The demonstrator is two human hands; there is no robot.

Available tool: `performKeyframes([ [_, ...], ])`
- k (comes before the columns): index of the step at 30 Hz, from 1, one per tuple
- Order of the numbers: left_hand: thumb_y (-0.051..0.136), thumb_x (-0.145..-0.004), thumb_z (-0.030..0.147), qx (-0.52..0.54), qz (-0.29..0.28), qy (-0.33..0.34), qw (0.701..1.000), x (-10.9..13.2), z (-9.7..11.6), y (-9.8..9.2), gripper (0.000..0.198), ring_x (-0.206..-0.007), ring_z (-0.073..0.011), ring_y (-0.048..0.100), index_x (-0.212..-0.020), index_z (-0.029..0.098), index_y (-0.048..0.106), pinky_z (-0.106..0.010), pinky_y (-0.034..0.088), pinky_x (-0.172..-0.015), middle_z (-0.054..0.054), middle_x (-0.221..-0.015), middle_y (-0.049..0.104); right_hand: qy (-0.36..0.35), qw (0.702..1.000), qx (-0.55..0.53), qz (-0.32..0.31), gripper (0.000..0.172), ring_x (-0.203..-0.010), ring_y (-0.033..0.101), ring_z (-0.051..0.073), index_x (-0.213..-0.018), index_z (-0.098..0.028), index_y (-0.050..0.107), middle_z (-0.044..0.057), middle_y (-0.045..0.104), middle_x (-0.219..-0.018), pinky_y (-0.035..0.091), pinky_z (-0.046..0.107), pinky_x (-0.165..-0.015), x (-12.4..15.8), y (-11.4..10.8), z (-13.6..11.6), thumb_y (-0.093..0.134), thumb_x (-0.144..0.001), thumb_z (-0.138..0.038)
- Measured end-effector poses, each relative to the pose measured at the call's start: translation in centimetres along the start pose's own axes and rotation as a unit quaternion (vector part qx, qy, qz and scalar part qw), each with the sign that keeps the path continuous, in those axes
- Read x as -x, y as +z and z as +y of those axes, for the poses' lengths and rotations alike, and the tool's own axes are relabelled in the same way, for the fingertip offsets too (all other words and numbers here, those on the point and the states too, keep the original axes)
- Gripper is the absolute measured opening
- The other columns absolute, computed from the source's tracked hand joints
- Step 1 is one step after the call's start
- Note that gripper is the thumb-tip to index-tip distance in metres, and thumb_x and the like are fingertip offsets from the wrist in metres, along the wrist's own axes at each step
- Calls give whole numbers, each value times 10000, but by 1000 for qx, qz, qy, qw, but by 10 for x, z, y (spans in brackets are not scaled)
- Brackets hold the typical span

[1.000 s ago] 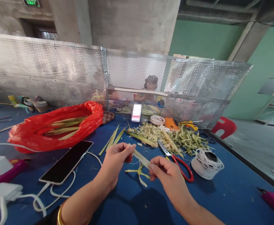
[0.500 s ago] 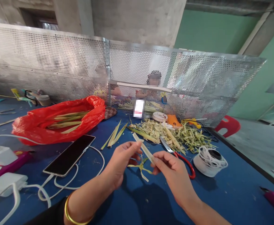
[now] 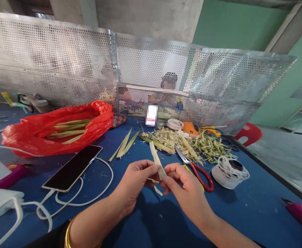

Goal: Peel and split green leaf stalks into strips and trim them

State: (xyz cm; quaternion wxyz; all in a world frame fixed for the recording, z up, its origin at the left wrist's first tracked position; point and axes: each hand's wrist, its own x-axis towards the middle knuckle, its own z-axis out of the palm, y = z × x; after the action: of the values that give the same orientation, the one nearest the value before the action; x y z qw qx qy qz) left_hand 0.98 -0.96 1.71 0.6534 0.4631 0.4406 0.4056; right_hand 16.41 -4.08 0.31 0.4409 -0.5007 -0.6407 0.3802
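Note:
A pale, flat strip of dried leaf (image 3: 155, 155) stands up between my two hands, its top leaning left. My left hand (image 3: 139, 179) pinches its side between thumb and fingers. Lower down, my right hand (image 3: 180, 181) is closed on the strip's bottom end. Under the hands, small leaf pieces (image 3: 158, 191) show on the table, mostly hidden. Right of my right hand lie red-handled scissors (image 3: 205, 177), blades toward the back left. Beneath them shows a bit of something yellow. Several longer leaf strips (image 3: 125, 144) lie behind my left hand.
A red plastic bag (image 3: 55, 148) with leaf strips lies left, near a phone (image 3: 72, 168) on a white cable. A pile of leaf scraps (image 3: 192, 143) and a white cord spool (image 3: 230, 177) are right. A perforated metal screen (image 3: 151, 62) stands behind, with people beyond it.
My left hand has come right and now pinches the leaf strip, with both hands close together. The strip stands more upright. The view has tilted slightly down.

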Motion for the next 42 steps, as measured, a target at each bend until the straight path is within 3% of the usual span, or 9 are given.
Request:
performKeyframes([
  [3,650,-722,323,14,19,-3,1000,-1,3,-1,181,-577,-114,555,-674,152,615,-226,408,-575,-5,-604,624,-127,983,129,27,213,-722,643,158,-1065,-219,557,48,664,-905,521,273,-680,-1,-9,2,587,-859,-267],
  [7,654,-717,325,-6,4,-9,1000,-1,5,-2,192,-576,-111,540,-652,150,609,-221,410,-569,3,-579,604,-341,886,308,68,205,-861,627,189,-1009,-236,636,85,615,-1021,512,308,-723,-5,-19,2,585,-838,-134],
  [9,650,-722,324,-16,-8,-15,1000,0,5,-1,194,-582,-107,539,-654,147,609,-217,412,-574,5,-581,598,-380,859,334,85,179,-795,624,173,-921,-220,663,70,631,-922,506,285,-670,-6,-20,0,566,-838,-95],
  [12,647,-726,321,-11,-18,-23,1000,1,5,0,190,-590,-104,538,-664,147,604,-215,416,-578,8,-588,588,-399,845,347,85,178,-737,621,153,-854,-202,676,53,649,-836,496,260,-640,-7,-18,-4,540,-852,-86],
  [18,675,-704,328,6,-33,-37,999,1,4,1,196,-600,-104,528,-693,139,623,-217,429,-570,2,-619,589,-437,823,358,59,149,-806,624,179,-885,-166,673,77,666,-875,488,301,-703,-4,-17,-3,548,-857,-88],
  [21,709,-675,318,-4,-15,-25,1000,-1,1,0,202,-548,-85,487,-650,141,616,-212,427,-545,25,-584,555,-426,839,337,39,131,-828,616,179,-908,-164,662,75,659,-886,474,312,-728,-3,-16,-1,571,-849,-91],
  [30,711,-674,278,-31,-17,-21,999,-2,1,2,148,-596,-120,596,-668,140,657,-219,460,-583,-11,-593,644,-269,932,237,56,79,-787,577,166,-821,-205,608,34,613,-860,454,314,-708,-4,-16,3,570,-860,-148],
  [38,705,-685,244,-66,0,-7,998,0,2,4,111,-547,-103,592,-651,143,675,-196,446,-541,4,-566,641,-202,954,213,54,76,-803,581,165,-796,-212,585,15,607,-853,450,302,-725,-5,-16,2,606,-826,-145],
  [42,692,-696,237,-64,-8,-1,998,0,2,5,103,-574,-110,611,-658,142,679,-190,438,-535,6,-579,637,-125,976,170,52,77,-784,595,164,-815,-211,561,9,612,-821,468,288,-710,-5,-14,0,628,-801,-175],
])
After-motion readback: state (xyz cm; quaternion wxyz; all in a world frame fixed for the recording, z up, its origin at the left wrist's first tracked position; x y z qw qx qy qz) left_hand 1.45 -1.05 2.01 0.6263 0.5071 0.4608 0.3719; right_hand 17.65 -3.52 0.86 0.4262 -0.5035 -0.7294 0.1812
